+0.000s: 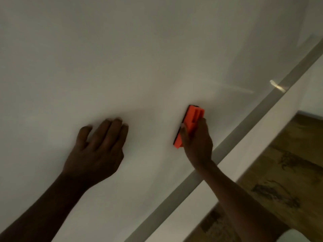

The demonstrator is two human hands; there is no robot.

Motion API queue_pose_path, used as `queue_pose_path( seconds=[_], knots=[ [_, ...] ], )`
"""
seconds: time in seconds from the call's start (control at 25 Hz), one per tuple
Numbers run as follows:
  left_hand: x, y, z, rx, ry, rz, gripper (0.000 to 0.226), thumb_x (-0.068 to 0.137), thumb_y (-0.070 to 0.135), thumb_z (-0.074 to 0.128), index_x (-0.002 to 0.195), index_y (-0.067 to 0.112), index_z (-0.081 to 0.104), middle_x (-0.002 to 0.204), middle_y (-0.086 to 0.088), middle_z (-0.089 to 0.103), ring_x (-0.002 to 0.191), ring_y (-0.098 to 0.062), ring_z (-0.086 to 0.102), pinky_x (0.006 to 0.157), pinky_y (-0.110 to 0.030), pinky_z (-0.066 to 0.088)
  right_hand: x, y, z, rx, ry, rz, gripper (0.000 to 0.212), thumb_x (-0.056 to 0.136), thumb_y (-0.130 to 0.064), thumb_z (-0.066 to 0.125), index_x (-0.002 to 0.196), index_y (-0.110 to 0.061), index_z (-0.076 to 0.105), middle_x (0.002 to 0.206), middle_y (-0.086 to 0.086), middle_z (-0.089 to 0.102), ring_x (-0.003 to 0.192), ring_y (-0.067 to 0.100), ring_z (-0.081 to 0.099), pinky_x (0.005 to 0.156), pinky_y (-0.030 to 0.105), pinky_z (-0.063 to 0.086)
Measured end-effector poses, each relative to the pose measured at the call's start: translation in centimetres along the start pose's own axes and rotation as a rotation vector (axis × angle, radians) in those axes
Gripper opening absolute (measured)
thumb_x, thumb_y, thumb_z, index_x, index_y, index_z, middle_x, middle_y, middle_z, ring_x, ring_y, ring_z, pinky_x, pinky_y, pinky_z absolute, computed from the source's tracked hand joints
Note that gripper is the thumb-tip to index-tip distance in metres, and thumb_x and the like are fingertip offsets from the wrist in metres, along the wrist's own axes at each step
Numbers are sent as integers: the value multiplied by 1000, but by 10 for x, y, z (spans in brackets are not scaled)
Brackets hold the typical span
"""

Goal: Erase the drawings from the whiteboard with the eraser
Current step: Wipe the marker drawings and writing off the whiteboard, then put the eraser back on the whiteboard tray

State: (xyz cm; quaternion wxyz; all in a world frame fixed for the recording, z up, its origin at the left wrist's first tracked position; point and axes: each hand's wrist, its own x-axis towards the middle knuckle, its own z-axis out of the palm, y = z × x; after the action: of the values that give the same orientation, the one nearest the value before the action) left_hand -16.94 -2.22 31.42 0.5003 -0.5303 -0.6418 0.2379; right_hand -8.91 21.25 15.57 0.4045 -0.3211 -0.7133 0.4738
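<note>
The whiteboard [139,58] fills most of the view, and its surface looks plain white with no drawings that I can make out in the dim light. My right hand [197,142] grips an orange eraser [190,123] with a black felt underside, pressed flat against the board near its lower right part. My left hand [97,149] rests flat on the board to the left of the eraser, fingers spread and holding nothing.
The board's grey metal frame [253,123] runs diagonally from upper right to bottom centre, with a white ledge [272,126] beside it. Beyond that lies a brown patterned floor [288,172]. A bright glint [277,86] shows near the frame.
</note>
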Motion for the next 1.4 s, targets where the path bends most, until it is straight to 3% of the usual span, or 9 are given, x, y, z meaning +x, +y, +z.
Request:
queue_pose_path(
  seconds=[0.08,0.24,0.32,0.48,0.72,0.92,1.04,1.16,1.4],
  knots=[
    [3,1,-2,28,-16,22,53,92,26,56,140,3,55,144,-19,48,126,-37,47,94,-53,38,-6,-6,10,119,31,133,58,98,-43,60,141,-7,46,125,10,63,112,30,64,88,38,54],
    [2,-2,-3,78,-30,35,54,93,28,55,142,3,55,143,-20,49,126,-37,48,94,-53,38,-54,-66,40,21,-80,-385,52,92,-59,53,121,-15,47,99,2,58,78,20,60,55,28,50],
    [2,-2,-4,92,-30,27,54,93,28,54,142,3,55,142,-19,50,126,-36,49,94,-52,39,-46,-53,35,-44,-99,-444,55,89,-58,52,119,-13,46,98,8,58,77,26,61,52,29,49],
    [7,2,-5,149,-39,43,52,93,27,54,138,2,56,137,-20,57,123,-36,50,91,-50,40,-16,22,21,130,-27,-42,59,95,-53,55,131,-7,50,113,11,62,98,31,64,76,33,52],
    [9,3,-6,168,-49,41,50,93,27,54,136,1,57,134,-21,60,122,-37,49,90,-52,40,-42,109,19,5,-175,116,51,97,-29,65,136,0,49,117,23,58,100,41,62,77,35,52],
    [7,6,2,171,-61,-26,56,93,27,51,143,2,50,145,-21,48,131,-38,43,100,-55,36,-94,140,11,-350,-580,-466,39,87,-15,73,123,-13,60,123,14,56,103,35,62,77,36,56],
    [-15,35,13,76,-133,18,61,94,23,45,151,1,40,157,-23,36,145,-40,30,119,-62,16,-98,132,15,-500,-732,-722,38,81,-13,76,115,-16,61,122,15,58,104,38,63,83,44,59],
    [-61,97,21,-27,-301,172,56,98,14,28,151,-3,40,159,-25,34,147,-43,29,123,-63,3,-94,133,17,-589,-832,-874,44,78,-9,79,119,-11,64,121,20,61,106,42,64,85,52,59],
    [-119,178,39,-186,-428,161,52,102,1,19,151,-9,34,161,-28,27,151,-43,23,124,-61,6,-100,141,12,-706,-1011,-960,56,89,-9,70,141,-23,55,141,28,51,118,48,59,81,58,60]
  ],
)
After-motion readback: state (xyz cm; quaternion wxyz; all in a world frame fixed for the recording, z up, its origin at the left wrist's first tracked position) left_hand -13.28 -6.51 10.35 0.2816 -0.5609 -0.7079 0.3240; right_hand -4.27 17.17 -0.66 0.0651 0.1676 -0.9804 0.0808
